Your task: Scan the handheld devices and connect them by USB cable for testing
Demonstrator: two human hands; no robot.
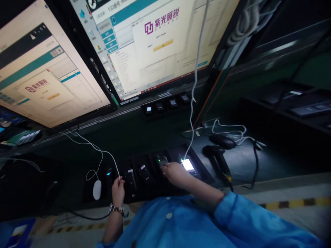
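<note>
Pinched between the fingers of my left hand is the end of a white cable. My right hand has its fingers closed at a small dark device with a green light, which sits in a black tray; whether it is gripped or only touched is unclear. Just right of that hand lies a device with a bright white screen. Between my hands, two dark devices, one on the left and one on the right, rest in the tray.
Two monitors, left and right, stand behind. A white mouse lies at left, a black scanner and a black mouse at right. A white cable hangs down near my right hand.
</note>
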